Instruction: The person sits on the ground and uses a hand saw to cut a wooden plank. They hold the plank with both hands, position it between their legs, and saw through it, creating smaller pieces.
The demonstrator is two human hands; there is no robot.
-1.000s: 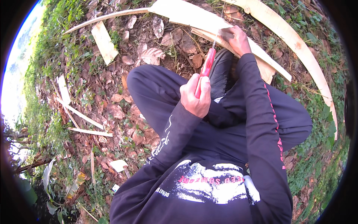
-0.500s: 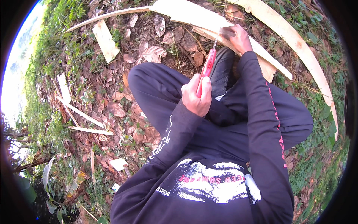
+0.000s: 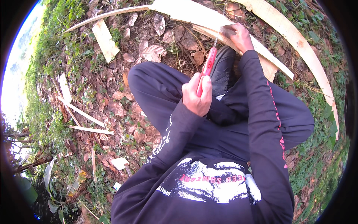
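Inside the left grip (image 3: 198, 95), red handle (image 3: 209, 62)

An outdoor spot, by its dry brown leaves (image 3: 153, 53) and low green plants (image 3: 56, 61)

Low passage at the far side is obstructed by the pale board (image 3: 192, 14); the curved plank (image 3: 302, 48) bars far right. Left of the left knee (image 3: 143, 81), room exists above leaf litter (image 3: 116, 109) and wood strips (image 3: 92, 130).
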